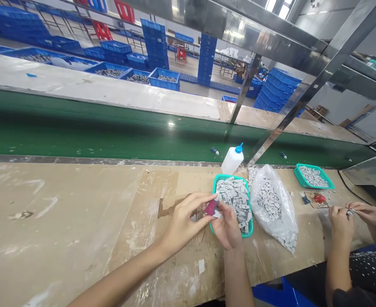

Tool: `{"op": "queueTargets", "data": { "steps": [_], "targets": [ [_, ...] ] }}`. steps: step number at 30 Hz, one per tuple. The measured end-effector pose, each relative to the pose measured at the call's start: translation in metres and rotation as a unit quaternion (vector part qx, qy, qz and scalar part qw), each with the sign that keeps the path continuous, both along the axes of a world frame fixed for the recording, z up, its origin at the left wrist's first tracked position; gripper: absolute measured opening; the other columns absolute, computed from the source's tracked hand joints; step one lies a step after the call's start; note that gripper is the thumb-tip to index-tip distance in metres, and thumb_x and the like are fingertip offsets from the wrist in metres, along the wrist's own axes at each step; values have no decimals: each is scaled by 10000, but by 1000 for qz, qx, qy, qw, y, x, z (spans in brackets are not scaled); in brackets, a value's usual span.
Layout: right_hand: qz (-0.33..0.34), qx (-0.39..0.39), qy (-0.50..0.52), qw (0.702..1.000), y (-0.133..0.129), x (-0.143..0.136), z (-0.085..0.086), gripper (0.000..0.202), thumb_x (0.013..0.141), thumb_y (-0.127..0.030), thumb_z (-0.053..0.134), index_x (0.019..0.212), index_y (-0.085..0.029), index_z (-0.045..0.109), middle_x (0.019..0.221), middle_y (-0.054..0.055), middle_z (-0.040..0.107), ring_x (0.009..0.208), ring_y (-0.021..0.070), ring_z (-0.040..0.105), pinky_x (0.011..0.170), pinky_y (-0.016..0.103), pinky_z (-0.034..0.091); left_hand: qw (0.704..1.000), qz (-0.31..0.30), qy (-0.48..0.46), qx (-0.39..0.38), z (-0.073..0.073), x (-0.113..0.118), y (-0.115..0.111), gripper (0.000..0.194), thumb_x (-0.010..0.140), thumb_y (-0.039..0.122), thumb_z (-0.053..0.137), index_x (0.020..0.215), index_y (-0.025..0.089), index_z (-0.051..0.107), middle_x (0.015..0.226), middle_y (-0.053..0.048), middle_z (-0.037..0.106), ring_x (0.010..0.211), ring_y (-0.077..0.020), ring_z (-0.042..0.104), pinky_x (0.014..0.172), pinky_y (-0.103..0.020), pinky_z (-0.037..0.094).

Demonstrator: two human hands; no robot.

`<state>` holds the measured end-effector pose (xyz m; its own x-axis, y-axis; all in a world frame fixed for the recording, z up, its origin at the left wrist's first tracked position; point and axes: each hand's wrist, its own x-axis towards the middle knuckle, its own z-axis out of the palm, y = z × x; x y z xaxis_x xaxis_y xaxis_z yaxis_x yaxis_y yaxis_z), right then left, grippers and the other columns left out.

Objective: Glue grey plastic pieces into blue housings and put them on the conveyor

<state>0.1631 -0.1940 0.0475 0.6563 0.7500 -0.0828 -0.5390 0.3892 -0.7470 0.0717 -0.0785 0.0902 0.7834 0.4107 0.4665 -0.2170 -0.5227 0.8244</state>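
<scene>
Between my two hands is a small magenta and whitish plastic piece (211, 207), held above the near left edge of a green basket. My left hand (186, 217) pinches it from the left with thumb and fingertips. From the right, my right hand (228, 224) has its fingers closed at the piece, partly hiding it. The green basket (215, 184) is filled with small light grey plastic parts (235, 196). Behind it stands a white squeeze bottle (232, 161) with a blue nozzle cap.
A clear plastic bag (287, 217) of grey parts lies right of the basket. Farther right are another green basket (330, 184) and a co-worker's hands (351, 219) on a small part. A green conveyor belt (111, 128) carries scattered small parts behind the table. A metal post (279, 132) rises there.
</scene>
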Motion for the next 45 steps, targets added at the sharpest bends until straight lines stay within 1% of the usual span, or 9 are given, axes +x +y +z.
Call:
{"op": "queueTargets", "data": {
  "steps": [4,9,16,21,27,31,34,42,45],
  "targets": [
    [40,8,0,999,4,2,-6,517,595,-517,903,992,-219,761,981,108,759,977,276,706,873,433,582,1000,19,18,-5,-6,2,1,488,776,41,716,1215,250,681,1123,-41,728,1034,-200,678,863,-292,554],
    [61,14,16,998,5,4,-10,533,634,-561,869,1015,-202,766,1002,119,761,986,281,710,897,445,577,998,29,30,-54,-11,4,3,438,742,110,783,1155,234,702,1113,-33,743,1031,-203,684,934,-318,530],
    [61,11,4,998,7,5,-12,515,688,-571,830,1040,-199,773,1073,125,751,993,283,707,920,448,567,988,35,70,-135,-16,10,5,416,712,177,808,1117,218,721,1113,-48,743,1020,-217,687,892,-322,556],
    [46,3,-12,999,7,6,-16,498,730,-562,804,1076,-205,767,1097,135,743,1039,288,688,962,466,537,977,22,93,-189,-18,12,9,398,705,221,805,1095,203,725,1124,-66,738,1037,-228,682,939,-350,548],
    [3,-31,-45,999,6,6,-22,552,664,-620,821,1027,-206,782,1052,134,746,1002,294,688,959,498,530,977,5,99,-191,-24,13,11,365,738,277,789,1092,213,727,1111,-63,732,1003,-213,670,945,-353,536],
    [-94,-50,-60,992,8,6,-27,451,605,-474,902,978,-243,793,1100,71,731,1095,245,635,1045,427,472,976,5,122,-180,-30,14,11,382,769,342,766,1120,201,718,1090,-78,733,912,-208,664,872,-360,553],
    [-143,-65,-75,985,9,5,-28,464,574,-336,927,1009,-255,788,1119,52,718,1108,228,616,1053,405,463,973,-11,135,-187,-31,16,11,406,772,366,757,1133,184,715,1084,-92,733,864,-206,665,856,-373,557],
    [-154,-73,-88,981,10,5,-25,485,561,-250,917,1026,-247,781,1110,46,706,1127,230,619,1013,374,505,961,-30,130,-242,-27,18,12,341,802,311,711,1116,181,733,1122,-101,722,837,-194,679,840,-363,569],
    [-128,-64,-68,987,10,4,-21,368,641,-357,883,969,-227,780,1074,57,729,1090,239,642,960,376,536,963,-37,125,-238,-27,17,13,316,824,310,704,1115,191,735,1108,-94,700,849,-187,672,841,-351,562]
  ]
}}
